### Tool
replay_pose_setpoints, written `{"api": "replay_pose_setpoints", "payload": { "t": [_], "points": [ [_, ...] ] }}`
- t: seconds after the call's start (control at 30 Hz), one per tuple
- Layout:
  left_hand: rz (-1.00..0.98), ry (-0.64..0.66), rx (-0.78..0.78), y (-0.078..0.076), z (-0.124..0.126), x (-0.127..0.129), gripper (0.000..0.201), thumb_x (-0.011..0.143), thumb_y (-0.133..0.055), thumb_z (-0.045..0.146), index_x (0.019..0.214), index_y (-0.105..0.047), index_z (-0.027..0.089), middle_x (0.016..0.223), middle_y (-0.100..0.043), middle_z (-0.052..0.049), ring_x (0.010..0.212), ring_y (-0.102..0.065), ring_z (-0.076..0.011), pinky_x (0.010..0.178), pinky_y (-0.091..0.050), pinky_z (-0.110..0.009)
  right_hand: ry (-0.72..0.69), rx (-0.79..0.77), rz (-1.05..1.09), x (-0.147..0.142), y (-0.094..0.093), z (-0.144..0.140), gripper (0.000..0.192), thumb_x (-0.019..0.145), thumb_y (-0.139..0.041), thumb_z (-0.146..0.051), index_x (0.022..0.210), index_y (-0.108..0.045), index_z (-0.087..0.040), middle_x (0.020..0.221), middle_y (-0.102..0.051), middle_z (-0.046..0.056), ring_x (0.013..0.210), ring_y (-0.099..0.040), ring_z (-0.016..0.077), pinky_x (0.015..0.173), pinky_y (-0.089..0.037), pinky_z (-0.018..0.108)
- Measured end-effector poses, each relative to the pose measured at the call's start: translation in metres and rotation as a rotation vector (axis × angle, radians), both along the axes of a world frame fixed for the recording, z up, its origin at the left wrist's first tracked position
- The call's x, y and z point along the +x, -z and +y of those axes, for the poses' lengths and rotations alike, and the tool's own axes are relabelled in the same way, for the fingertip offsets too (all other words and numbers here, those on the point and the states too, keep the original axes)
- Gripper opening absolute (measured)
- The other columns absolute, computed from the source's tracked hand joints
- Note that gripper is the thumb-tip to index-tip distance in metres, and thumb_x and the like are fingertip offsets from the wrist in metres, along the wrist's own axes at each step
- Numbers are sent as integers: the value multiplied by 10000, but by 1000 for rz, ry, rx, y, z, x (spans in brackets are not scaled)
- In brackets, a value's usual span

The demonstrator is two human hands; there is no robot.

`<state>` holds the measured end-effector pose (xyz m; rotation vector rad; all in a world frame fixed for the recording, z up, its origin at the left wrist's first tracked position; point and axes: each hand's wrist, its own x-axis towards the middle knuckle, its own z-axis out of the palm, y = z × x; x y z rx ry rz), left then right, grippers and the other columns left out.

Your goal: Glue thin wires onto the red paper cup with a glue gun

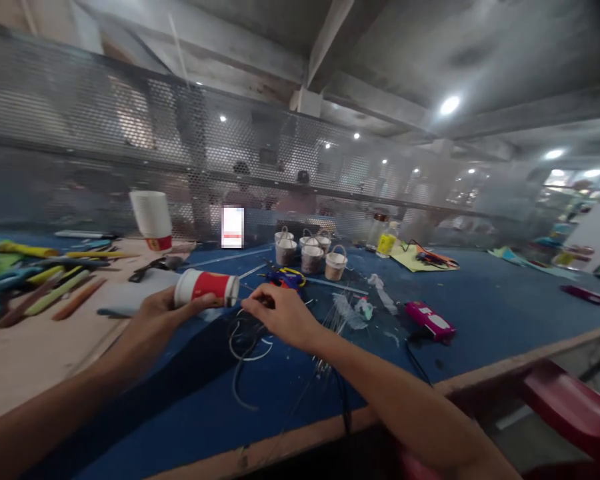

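Observation:
My left hand (161, 311) is wrapped round a white paper cup with a red band (211, 287), which lies on its side in the air above the blue table. Close to the cup's right end, my right hand (283, 312) has thumb and fingers pinched on what looks like a thin wire running to the cup. The fingers hide most of it. Below my hands lies a tangle of grey and white wire (250, 359). Just behind my right hand rests a blue glue gun (287, 278). Several small white buckets with loop handles (313, 260) stand beyond it.
A stack of paper cups (150, 210) stands at back left, near a lit screen (233, 227). Pens and tools (55, 287) crowd the left board. A yellow bottle (387, 241), papers (413, 259) and a magenta box (430, 321) are rightward. Mesh panels (280, 160) rise behind.

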<state>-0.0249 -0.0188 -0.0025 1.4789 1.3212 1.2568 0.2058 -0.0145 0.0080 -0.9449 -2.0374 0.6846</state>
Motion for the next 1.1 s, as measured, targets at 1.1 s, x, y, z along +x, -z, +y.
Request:
{"api": "replay_pose_setpoints", "payload": {
  "t": [1.1],
  "points": [
    [-83, 259, -24, -1, -9, 8, 247, 792, -801, 382, 932, -757, 184, 908, -796, -48, 818, -689, -204, 781, -520, -298, 77, 291, 73, 5, -2, 4, 161, 954, -640, -346, 888, -693, -209, 821, -691, 8, 724, -614, 134, 689, -474, 255]
  ]
}}
